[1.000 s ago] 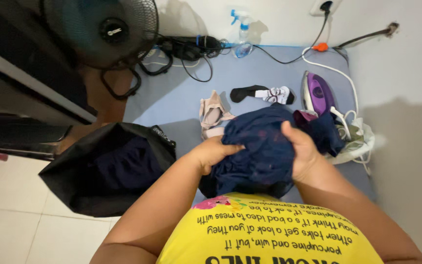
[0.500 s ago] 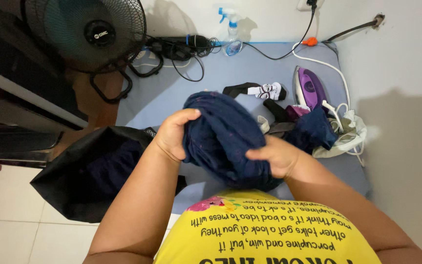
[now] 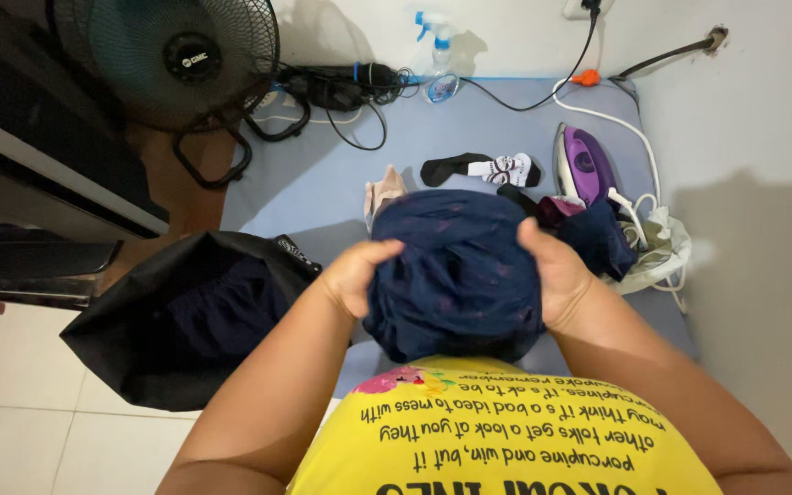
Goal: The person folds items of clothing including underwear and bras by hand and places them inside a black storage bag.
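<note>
Both my hands hold a dark navy garment (image 3: 456, 270) bunched up in front of my chest, above a blue-grey ironing surface (image 3: 497, 119). My left hand (image 3: 355, 275) grips its left side and my right hand (image 3: 556, 275) grips its right side. The cloth hangs between them and hides the surface below. A purple iron (image 3: 584, 165) stands just beyond my right hand, beside another dark cloth (image 3: 598, 238).
A black bag (image 3: 185, 316) holding dark clothes stands open at my left. A black-and-white sock (image 3: 483, 170) and a beige cloth (image 3: 382, 192) lie on the surface. A fan (image 3: 176, 60), a spray bottle (image 3: 437, 55) and cables sit at the far edge; a white wall runs along the right.
My hands have turned and shifted the navy garment: the left hand dropped lower on its left side, the right hand rose to its right side. The view shifted slightly.
</note>
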